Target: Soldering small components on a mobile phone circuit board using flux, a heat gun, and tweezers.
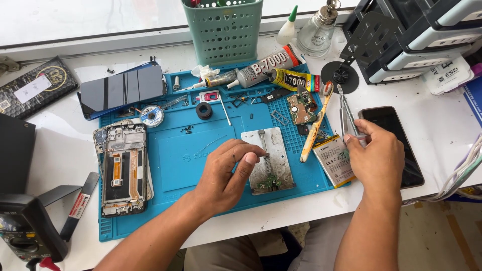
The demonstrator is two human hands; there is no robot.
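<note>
Head view: right hand (375, 156) grip clamped on tweezers (345, 113); left hand (228, 173), fingers pinched together (contents unclear), beside metal holder (278, 145); teal basket (223, 27), contents cropped, far beyond both.

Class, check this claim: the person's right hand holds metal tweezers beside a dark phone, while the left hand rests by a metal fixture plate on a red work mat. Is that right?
Not quite. The rubber work mat is blue, not red, as the head view shows. The rest stands: the right hand holds thin metal tweezers beside the dark phone, and the left hand rests by the metal fixture plate.

Bare forearms, no sleeves, hands ungloved, grey trousers at the lap
</note>
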